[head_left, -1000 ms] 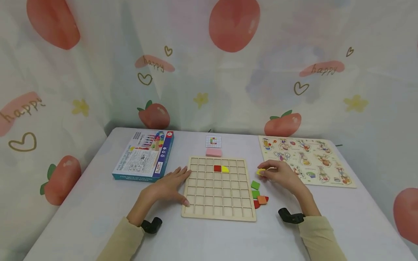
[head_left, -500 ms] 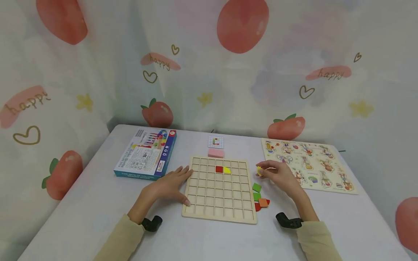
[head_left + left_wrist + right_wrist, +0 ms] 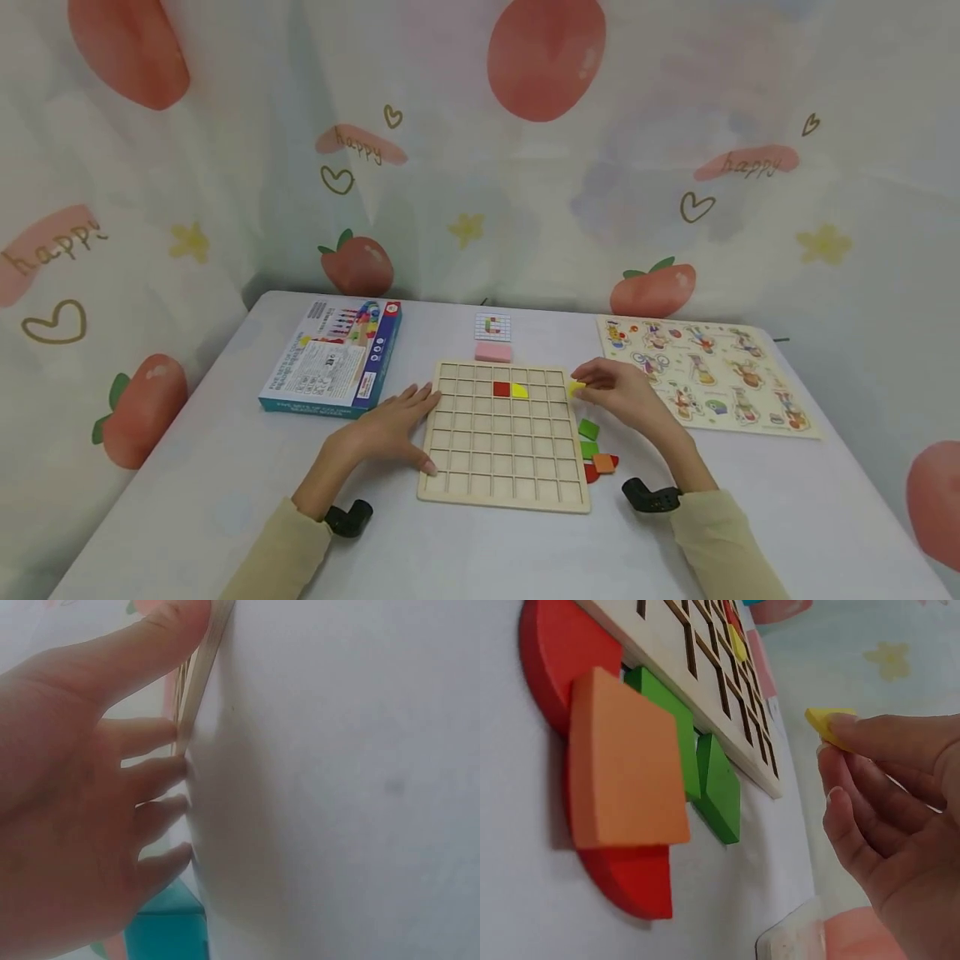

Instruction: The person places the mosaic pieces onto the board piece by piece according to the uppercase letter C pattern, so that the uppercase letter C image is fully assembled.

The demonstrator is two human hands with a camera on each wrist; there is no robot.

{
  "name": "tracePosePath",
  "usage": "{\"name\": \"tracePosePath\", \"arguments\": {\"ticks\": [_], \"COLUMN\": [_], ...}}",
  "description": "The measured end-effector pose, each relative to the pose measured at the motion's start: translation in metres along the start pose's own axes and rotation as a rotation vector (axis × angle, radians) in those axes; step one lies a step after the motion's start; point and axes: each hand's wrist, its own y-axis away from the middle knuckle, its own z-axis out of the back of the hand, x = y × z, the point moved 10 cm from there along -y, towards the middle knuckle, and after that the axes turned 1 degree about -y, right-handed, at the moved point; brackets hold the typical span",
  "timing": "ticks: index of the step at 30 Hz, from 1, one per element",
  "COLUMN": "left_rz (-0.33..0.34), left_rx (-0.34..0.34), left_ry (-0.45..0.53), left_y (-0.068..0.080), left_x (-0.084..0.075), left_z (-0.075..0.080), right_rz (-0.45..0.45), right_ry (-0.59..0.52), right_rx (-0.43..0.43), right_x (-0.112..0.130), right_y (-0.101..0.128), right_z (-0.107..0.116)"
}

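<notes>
backdrop: I see a pale curtain point(image 3: 480, 167) hung behind and to both sides, printed with red strawberries, yellow flowers, outlined hearts and "happy" lettering
curtain fit: hangs in soft folds and meets the far table edge; wraps round the left and right too
table: white, matte top point(image 3: 187, 500), rounded far-left corner, fills the lower half of my head view
light: soft, even, faint shadows only
wrist views: same white tabletop up close; curtain print blurred at the edges
floor/windows: can't tell, curtain covers everything
</notes>
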Motion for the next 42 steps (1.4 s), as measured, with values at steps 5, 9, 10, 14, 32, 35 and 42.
{"name": "tracePosePath", "arguments": {"ticks": [5,9,10,14,32,35,42], "left_rz": [-0.008,-0.009,-0.009,-0.005,-0.009,-0.011,-0.012], "left_rx": [-0.007,-0.009,-0.009,-0.012,-0.008,-0.009,-0.011], "left_ry": [0.006,0.003,0.001,-0.008,-0.007,-0.001,-0.001], "left_y": [0.000,-0.001,-0.001,-0.001,-0.002,-0.002,-0.002], "left_x": [0.002,0.002,0.002,0.002,0.004,0.004,0.004], "left_z": [0.000,-0.001,-0.001,-0.001,-0.001,-0.001,-0.001], "right_rz": [0.012,-0.030,-0.040,-0.056,0.130,0.172,0.184], "right_ry": [-0.013,-0.078,-0.076,-0.043,0.071,0.115,0.169], "right_rx": [0.052,0.115,0.125,0.151,0.279,0.289,0.306], "right_x": [0.009,0.014,0.015,0.021,0.062,0.067,0.075], "right_y": [-0.011,-0.018,-0.020,-0.029,-0.055,-0.059,-0.067], "right_z": [-0.010,-0.021,-0.023,-0.031,-0.074,-0.081,-0.094]}}
